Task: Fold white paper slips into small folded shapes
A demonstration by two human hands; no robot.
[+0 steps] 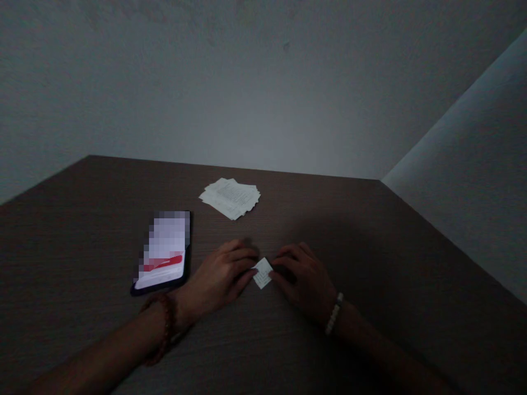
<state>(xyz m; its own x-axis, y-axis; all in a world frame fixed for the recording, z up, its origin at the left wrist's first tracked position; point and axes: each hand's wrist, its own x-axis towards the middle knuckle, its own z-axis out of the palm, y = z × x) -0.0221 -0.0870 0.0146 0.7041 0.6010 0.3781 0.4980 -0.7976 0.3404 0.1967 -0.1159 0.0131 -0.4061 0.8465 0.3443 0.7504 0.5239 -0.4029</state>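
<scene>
A small folded white paper [262, 272] lies on the dark wooden table [370, 241] between my two hands. My left hand [220, 280] rests palm down with its fingers curled toward the paper, fingertips pinching its left edge. My right hand [302, 277] lies on the other side, fingers bent and pressing the paper's right edge. A red bead bracelet is on my left wrist, a white bead bracelet on my right.
A loose stack of white printed papers [230, 197] lies farther back on the table. A phone [164, 250] with a lit screen lies to the left of my left hand. Grey walls stand behind and to the right.
</scene>
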